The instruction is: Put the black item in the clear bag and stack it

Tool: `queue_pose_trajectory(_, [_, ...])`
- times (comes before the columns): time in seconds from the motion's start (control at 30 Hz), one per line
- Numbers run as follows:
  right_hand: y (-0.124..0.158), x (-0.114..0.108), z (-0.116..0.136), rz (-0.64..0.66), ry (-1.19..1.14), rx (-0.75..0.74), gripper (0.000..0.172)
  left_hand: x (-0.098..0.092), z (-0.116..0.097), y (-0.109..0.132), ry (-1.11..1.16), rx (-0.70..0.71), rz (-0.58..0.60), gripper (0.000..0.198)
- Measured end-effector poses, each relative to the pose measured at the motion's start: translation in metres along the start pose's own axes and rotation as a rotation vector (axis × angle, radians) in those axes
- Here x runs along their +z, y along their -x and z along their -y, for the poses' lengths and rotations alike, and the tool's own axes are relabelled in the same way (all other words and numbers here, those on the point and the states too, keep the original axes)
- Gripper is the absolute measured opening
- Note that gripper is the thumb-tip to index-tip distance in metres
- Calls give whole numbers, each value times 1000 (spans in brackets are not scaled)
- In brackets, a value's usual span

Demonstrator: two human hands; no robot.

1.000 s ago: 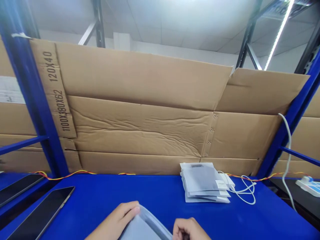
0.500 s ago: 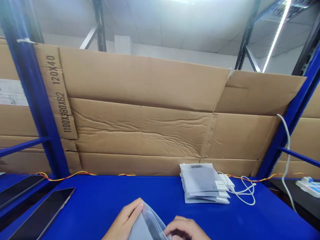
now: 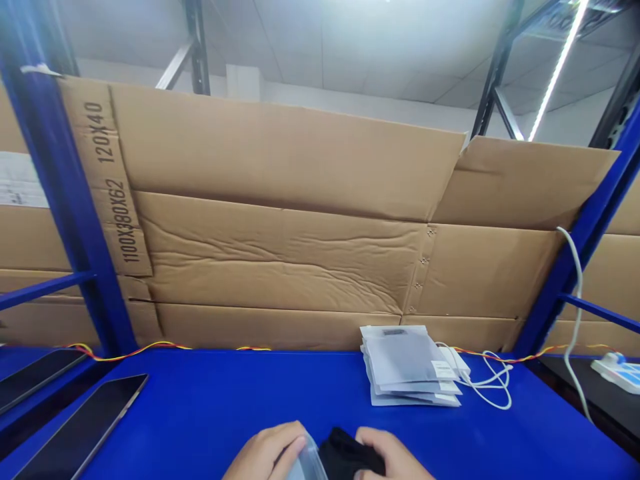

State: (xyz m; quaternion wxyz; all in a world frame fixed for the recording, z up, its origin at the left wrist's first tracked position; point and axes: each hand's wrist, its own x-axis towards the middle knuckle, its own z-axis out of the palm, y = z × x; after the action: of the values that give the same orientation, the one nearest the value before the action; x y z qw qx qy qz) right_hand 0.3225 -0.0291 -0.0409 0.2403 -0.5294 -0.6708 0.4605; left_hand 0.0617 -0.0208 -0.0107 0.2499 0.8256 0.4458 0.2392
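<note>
At the bottom edge of the view, my left hand (image 3: 267, 452) is closed on a translucent plastic bag (image 3: 306, 461), thumb on the near side. Its lower part is cut off by the frame. My right hand (image 3: 393, 457) grips a bunched black cloth (image 3: 346, 456), close against the bag's right-hand edge. Whether part of the cloth is still inside the bag, I cannot tell. Beyond my right hand, a stack of similar translucent bags (image 3: 405, 360) with small white labels lies on the blue table (image 3: 225, 393).
A dark flat device like a phone or tablet (image 3: 83, 427) lies at the left. Behind the stack are a white charger and coiled cable (image 3: 493, 383). A cardboard wall (image 3: 280, 267) closes off the back between blue posts (image 3: 85, 200). A power strip (image 3: 620, 372) sits far right.
The black cloth has come into view in my right hand, which was at the bag's opening. My left hand and the bag have moved lower and slightly right.
</note>
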Motion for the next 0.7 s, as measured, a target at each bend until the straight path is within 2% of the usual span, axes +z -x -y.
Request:
queue_pose_trajectory(0.07, [8, -22, 4, -45, -57, 10, 39, -9, 12, 0, -59, -52, -39, 42])
queue_pose_trajectory(0.13, [13, -42, 3, -21, -87, -15, 36, -22, 32, 1, -102, -104, -104, 36])
queue_pose_trajectory(0.2, [17, -56, 1, 54, -100, -12, 28, -38, 62, 1, -138, -162, -177, 33])
queue_pose_trajectory(0.27, [19, -65, -2, 138, -105, 17, 21, -55, 96, 1, -226, -269, -365, 30])
queue_pose_trajectory(0.37, [21, -70, -3, 178, -88, 26, 18, -78, 137, -2, -263, -354, -497, 35])
queue_pose_trajectory(0.43, [21, -69, -2, 183, -75, 30, 18, -88, 148, -4, -295, -372, -572, 39])
queue_pose_trajectory(0.5, [21, -66, -1, 173, -82, 45, 18, -91, 144, -3, -347, -339, -632, 45])
queue_pose_trajectory(0.57, [19, -61, -1, 140, -94, 50, 18, -87, 128, 1, -374, -231, -553, 42])
queue_pose_trajectory(0.63, [17, -53, 0, 68, -123, 37, 19, -79, 107, 7, -354, -108, -339, 38])
queue_pose_trajectory(0.7, [15, -44, 1, 7, -167, 20, 22, -70, 91, 12, -313, -40, -131, 47])
